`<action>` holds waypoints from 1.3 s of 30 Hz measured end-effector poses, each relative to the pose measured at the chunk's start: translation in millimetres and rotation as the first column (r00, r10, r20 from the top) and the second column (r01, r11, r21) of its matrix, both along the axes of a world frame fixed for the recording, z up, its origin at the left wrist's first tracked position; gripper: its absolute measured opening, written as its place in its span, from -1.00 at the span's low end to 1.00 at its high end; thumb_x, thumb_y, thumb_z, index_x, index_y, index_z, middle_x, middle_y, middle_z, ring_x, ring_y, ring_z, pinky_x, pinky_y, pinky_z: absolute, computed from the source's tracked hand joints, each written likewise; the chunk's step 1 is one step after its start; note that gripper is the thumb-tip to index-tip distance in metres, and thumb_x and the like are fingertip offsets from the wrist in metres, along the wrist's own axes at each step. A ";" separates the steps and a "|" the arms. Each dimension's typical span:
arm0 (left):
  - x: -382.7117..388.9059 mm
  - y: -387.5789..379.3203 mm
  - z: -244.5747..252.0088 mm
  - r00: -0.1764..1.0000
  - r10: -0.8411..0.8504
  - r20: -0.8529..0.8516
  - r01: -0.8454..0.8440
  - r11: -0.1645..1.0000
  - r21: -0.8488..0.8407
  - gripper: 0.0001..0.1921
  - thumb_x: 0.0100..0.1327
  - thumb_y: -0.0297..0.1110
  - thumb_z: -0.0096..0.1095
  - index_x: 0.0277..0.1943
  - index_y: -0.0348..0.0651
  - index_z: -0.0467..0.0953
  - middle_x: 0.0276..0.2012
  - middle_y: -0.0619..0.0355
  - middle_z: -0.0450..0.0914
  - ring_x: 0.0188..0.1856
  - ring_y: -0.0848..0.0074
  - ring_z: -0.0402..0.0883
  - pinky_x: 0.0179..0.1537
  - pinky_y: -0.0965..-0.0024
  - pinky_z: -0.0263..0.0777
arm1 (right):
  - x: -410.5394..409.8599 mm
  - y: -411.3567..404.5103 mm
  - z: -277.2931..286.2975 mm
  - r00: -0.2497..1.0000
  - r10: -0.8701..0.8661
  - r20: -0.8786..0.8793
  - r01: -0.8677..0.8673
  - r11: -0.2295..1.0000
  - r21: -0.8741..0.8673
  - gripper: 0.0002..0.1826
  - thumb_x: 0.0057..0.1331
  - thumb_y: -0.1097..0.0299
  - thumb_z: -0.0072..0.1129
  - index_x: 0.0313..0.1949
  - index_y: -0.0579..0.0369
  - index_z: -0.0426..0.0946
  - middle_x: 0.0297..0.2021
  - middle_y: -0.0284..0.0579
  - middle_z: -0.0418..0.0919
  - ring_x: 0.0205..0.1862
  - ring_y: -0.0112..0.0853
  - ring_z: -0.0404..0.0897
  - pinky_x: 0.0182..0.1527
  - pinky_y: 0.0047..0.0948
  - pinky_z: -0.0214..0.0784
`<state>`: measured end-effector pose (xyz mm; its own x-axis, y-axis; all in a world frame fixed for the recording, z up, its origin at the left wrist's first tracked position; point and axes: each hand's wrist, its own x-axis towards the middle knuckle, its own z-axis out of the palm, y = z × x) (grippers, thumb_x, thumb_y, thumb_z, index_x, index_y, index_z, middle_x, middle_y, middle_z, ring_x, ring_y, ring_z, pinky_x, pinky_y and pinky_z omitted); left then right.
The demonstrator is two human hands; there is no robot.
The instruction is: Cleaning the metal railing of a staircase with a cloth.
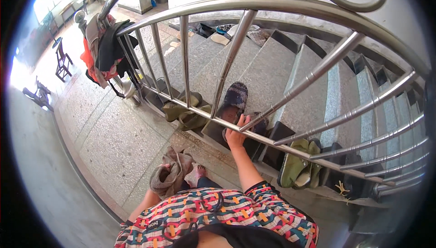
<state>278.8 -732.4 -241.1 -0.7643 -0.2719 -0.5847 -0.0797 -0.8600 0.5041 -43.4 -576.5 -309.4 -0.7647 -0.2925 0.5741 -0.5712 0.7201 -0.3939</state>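
My left hand [165, 166] is mostly hidden in a bunched grey-brown cloth [172, 173], which it holds in front of my body. My right hand [236, 135] reaches through the stainless steel stair railing [253, 134], past its lower rail. Its fingers are at a dark patterned slipper [235, 96] on a stone step [260, 88]; whether they grip it is not clear. A second dark slipper [261, 122] lies just right of these fingers, partly behind a baluster.
Olive-green shoes [192, 113] stand at the step ends to the left, and another green pair [299, 166] to the right. Clothes [108, 49] hang over the railing's end post. More footwear [221, 37] lies by the wall. A wooden chair [63, 60] stands on the terrazzo floor [115, 132].
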 end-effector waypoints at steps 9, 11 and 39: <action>7.2 -64.3 -29.8 0.943 -0.295 0.154 0.328 0.751 -0.572 -0.67 0.02 -0.45 0.37 -0.10 -0.16 0.50 -0.24 0.15 0.54 -0.25 0.48 0.51 -0.13 0.50 0.39 | -75.9 -38.3 6.5 0.830 -0.523 0.195 0.502 0.852 0.150 -0.52 0.12 0.13 0.18 0.01 0.05 0.46 0.17 0.15 0.18 -0.03 0.10 0.35 -0.01 0.07 0.24; -5.9 -86.3 -11.7 0.856 -0.503 0.119 0.238 0.180 -0.954 -0.75 0.17 -0.40 0.23 -0.09 -0.23 0.51 -0.14 0.09 0.57 -0.12 0.38 0.53 -0.02 0.39 0.40 | -79.7 -34.0 9.4 0.849 -0.491 0.193 0.454 0.866 0.209 -0.63 0.11 0.23 0.20 -0.09 0.07 0.52 0.12 0.10 0.25 -0.06 0.08 0.37 -0.02 0.04 0.26; -243.4 -20.6 -104.8 0.586 -0.807 -0.080 -0.452 -0.243 -0.858 -0.51 -0.10 -0.58 0.04 0.01 -0.36 0.38 -0.17 -0.26 0.48 -0.24 -0.06 0.47 -0.20 0.05 0.38 | 337.5 149.4 9.7 0.604 -0.123 0.787 0.357 0.925 -0.130 -0.62 0.16 0.28 0.15 -0.12 0.29 0.41 -0.11 0.10 0.42 -0.05 -0.03 0.44 -0.01 -0.26 0.30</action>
